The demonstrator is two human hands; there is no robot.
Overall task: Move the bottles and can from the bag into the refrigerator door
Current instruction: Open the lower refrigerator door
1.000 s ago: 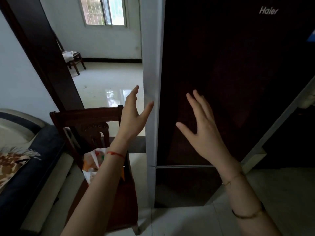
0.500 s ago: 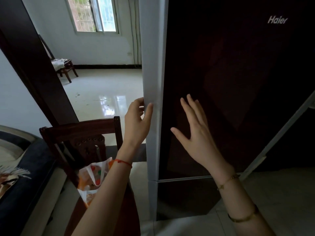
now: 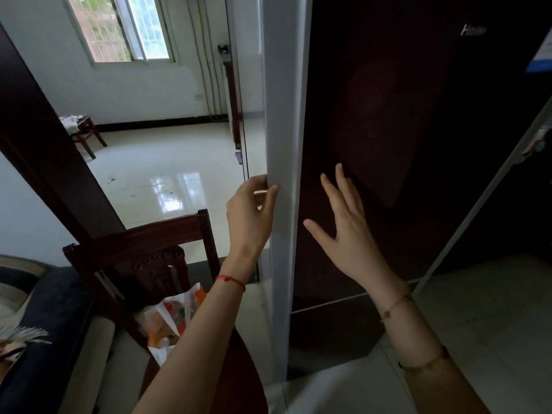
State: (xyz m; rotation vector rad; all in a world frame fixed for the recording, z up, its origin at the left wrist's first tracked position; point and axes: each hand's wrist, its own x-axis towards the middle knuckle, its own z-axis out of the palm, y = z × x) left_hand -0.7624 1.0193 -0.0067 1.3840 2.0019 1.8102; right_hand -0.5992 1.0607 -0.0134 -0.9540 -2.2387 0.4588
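A tall dark refrigerator (image 3: 403,130) fills the right half of the head view, its upper door closed. My left hand (image 3: 249,213) curls around the door's pale grey left edge (image 3: 283,144), fingers behind it and thumb on the front. My right hand (image 3: 343,231) lies flat and spread on the dark door front, holding nothing. Low at the left, an orange and white plastic bag (image 3: 170,321) sits on a wooden chair seat, partly hidden behind my left forearm. No bottles or can can be made out inside it.
The dark wooden chair (image 3: 143,252) stands close to the refrigerator's left side. A sofa with a dark cushion (image 3: 35,324) lies at the far left. Beyond a dark door frame (image 3: 53,150) is a shiny tiled room with a small stool (image 3: 83,132).
My left hand moved from open in the air to a grip on the door's left edge. My right hand stayed flat on the door front. The camera came closer.
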